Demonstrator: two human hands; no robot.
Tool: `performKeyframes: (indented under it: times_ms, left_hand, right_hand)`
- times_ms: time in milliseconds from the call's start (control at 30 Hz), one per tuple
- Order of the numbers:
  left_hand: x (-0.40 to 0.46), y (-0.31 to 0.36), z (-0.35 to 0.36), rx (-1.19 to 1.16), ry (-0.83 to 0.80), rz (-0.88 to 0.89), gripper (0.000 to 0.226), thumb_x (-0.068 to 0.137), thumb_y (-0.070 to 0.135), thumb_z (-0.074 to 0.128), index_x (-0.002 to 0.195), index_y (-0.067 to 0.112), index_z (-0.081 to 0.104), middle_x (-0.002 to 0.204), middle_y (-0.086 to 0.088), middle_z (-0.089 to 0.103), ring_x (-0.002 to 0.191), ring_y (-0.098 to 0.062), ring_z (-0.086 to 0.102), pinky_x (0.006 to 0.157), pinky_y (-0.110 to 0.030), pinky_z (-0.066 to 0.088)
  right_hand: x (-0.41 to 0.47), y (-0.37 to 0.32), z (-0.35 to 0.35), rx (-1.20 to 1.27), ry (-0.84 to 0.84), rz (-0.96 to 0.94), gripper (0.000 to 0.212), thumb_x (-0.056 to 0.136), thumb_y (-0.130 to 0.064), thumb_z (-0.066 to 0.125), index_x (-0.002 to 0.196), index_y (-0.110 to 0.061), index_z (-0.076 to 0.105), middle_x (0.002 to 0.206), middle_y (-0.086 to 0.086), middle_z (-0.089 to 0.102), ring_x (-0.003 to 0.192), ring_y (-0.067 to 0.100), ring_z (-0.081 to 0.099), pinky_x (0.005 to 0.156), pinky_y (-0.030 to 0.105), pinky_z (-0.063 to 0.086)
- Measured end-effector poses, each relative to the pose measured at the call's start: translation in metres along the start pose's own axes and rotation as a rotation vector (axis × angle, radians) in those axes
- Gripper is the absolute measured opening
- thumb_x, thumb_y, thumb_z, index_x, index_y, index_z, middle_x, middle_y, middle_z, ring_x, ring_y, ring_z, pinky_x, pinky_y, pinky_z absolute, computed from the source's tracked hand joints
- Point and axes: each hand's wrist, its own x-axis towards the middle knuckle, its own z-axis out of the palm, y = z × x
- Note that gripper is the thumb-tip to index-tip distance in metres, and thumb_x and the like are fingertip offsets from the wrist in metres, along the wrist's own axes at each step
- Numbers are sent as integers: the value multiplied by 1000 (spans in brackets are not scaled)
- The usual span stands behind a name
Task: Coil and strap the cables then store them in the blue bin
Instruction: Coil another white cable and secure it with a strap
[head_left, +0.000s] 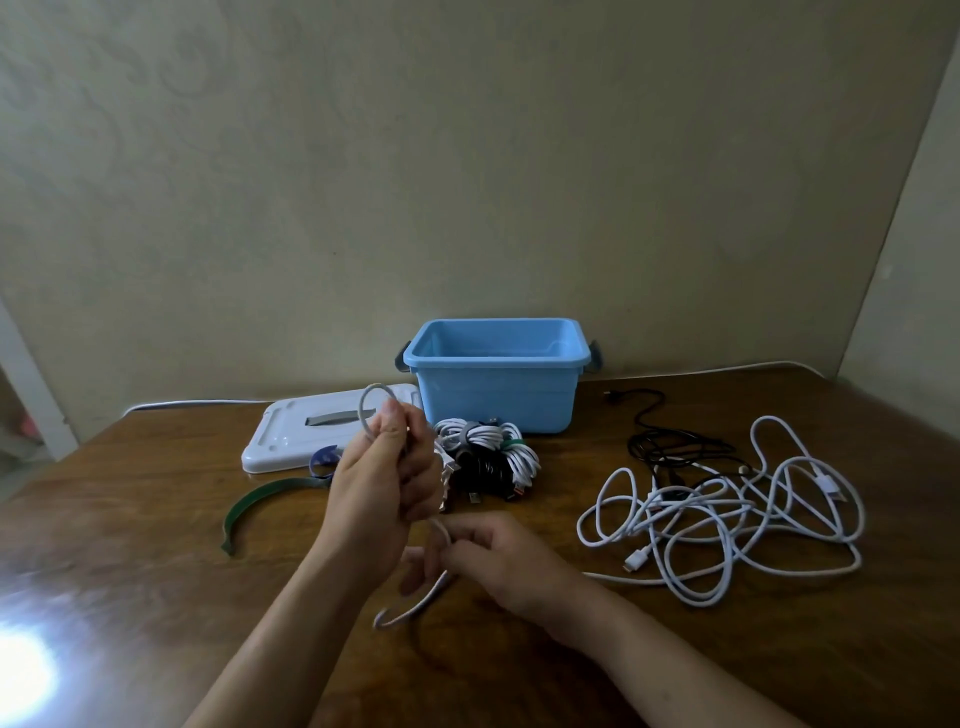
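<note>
My left hand (384, 478) is raised above the table and grips a grey-white cable (370, 410) whose loop sticks up above the fist. The cable runs down to my right hand (488, 556), which pinches it just above the table, with the loose end (410, 608) trailing below. The open blue bin (493, 384) stands at the back against the wall. In front of the bin lie coiled, strapped white and black cables (493, 457). A green strap (260, 504) lies curved on the table to the left.
The bin's white lid (296, 436) lies flat at the back left, with a blue strap (322, 460) by it. A tangle of loose white cables (727, 519) and black cables (670, 447) covers the right side. The wooden table (156, 571) meets the wall behind.
</note>
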Motion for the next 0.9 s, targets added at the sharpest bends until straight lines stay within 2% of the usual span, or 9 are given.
performKeyframes:
  times_ms: [33,100,200,333,433,500,600,767,900]
  left_hand:
    - [0,3,-1,11,4,9,38,103,40,38,77,15,47,57,3,27,43,-8,21,38,-19,18]
    - [0,8,-3,20,14,20,39,105,39,35,74,16,42,56,4,27,41,-7,20,37,-18,17]
    - [2,17,-10,43,41,34,41,106,38,34,72,18,42,55,5,27,40,-6,20,36,-15,20]
    - [3,19,-20,233,98,0,41,108,36,34,71,19,40,55,4,32,40,-7,25,36,-18,23]
    - [2,5,-14,569,87,-7,37,108,33,37,78,12,45,55,5,45,41,-8,31,41,-25,27]
    - [1,-7,-9,833,71,75,39,108,32,36,84,7,54,53,8,57,42,-4,40,47,-28,33]
    - [-1,-19,-4,1006,3,186,29,107,33,39,86,23,57,74,11,71,53,0,55,56,-26,41]
    - [-6,-24,2,1180,-83,221,31,107,28,39,86,22,61,72,19,72,72,4,65,66,-10,43]
    - [-5,-27,1,1218,-72,271,37,105,24,44,70,26,55,67,9,63,72,-5,56,61,-17,37]
  right_hand:
    - [-2,-3,-1,78,-30,25,27,93,-12,55,73,-24,67,86,7,75,107,21,71,101,31,51]
    - [-6,-9,-4,159,-65,75,15,95,-13,57,81,-16,63,71,2,66,88,24,71,82,27,56]
    - [-8,-13,-19,-5,-14,111,7,92,-24,67,96,-18,64,72,-6,63,60,4,60,58,19,45]
    - [-8,-14,-42,-580,182,99,7,95,-30,69,101,-35,69,67,-16,60,59,-5,53,60,17,42]
    - [-11,-15,-49,-848,284,-35,10,96,-38,66,104,-34,71,79,-19,58,73,-5,56,60,13,37]
    - [-11,-13,-52,-836,370,-104,12,93,-42,69,98,-32,73,81,-19,59,77,-2,57,60,13,38]
    - [-12,-11,-54,-757,481,-146,15,86,-45,75,89,-30,73,74,-20,58,76,-2,59,57,11,41]
    - [-14,-13,-55,-714,530,-75,34,74,-64,74,80,-30,70,62,-17,59,69,-5,60,53,11,41]
    - [-13,-12,-61,-652,518,-39,55,64,-78,68,68,-23,65,57,-10,58,52,3,54,46,17,38]
